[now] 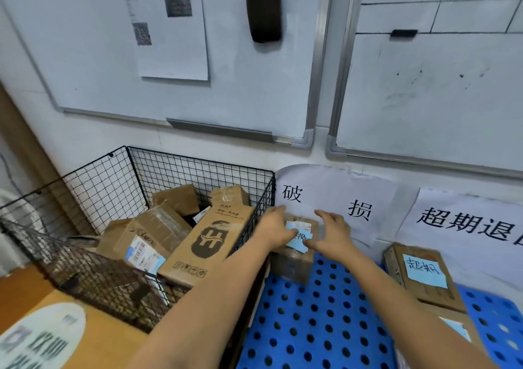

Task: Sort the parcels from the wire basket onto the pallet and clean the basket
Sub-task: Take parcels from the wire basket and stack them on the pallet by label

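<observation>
A small cardboard parcel (291, 261) with a blue note (297, 238) on top stands on the blue perforated pallet (311, 326), close to the wall. My left hand (276, 227) holds its left side, fingers over the far edge. My right hand (334, 233) arches over the right side with fingers spread, its thumb touching the note. The black wire basket (198, 159) sits just left of the pallet and holds several cardboard parcels, among them a tall printed box (209, 241) leaning on the basket's right wall and a box with a shipping label (135, 241).
Another parcel with a blue note (424, 272) lies on the pallet at the right, one more (458, 329) in front of it. Paper signs (325, 196) hang on the wall behind the pallet. Whiteboards (254, 85) hang above. A wooden surface (99, 326) lies in front of the basket.
</observation>
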